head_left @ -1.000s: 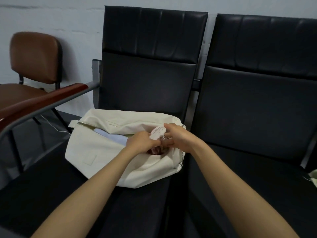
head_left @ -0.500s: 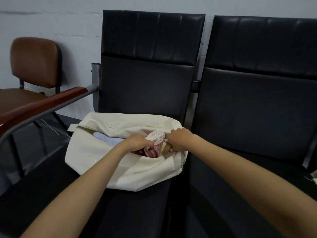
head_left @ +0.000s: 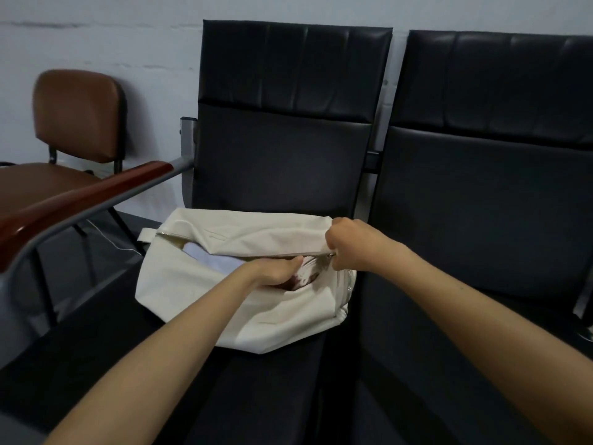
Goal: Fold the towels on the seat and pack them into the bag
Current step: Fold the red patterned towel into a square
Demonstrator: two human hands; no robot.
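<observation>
Bag (head_left: pixel 224 293) on black seat (head_left: pixel 272 396) | right grip (head_left: pixel 348 244) pinches its upper zip edge, 3 o'clock end | left grip (head_left: pixel 272 273) in mouth on patterned towel (head_left: pixel 308 273), fingers hidden: cannot tell

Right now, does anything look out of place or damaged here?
Nothing stands out. The bag lies on the seat, unzipped, two towels showing inside; the right hand grips its upper flap, the left hand is at the opening. Nothing spilled or torn.

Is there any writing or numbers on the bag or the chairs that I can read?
None. No words, numbers, labels or logos show on the cream bag, the black seats, the brown chair or the wall.
</observation>
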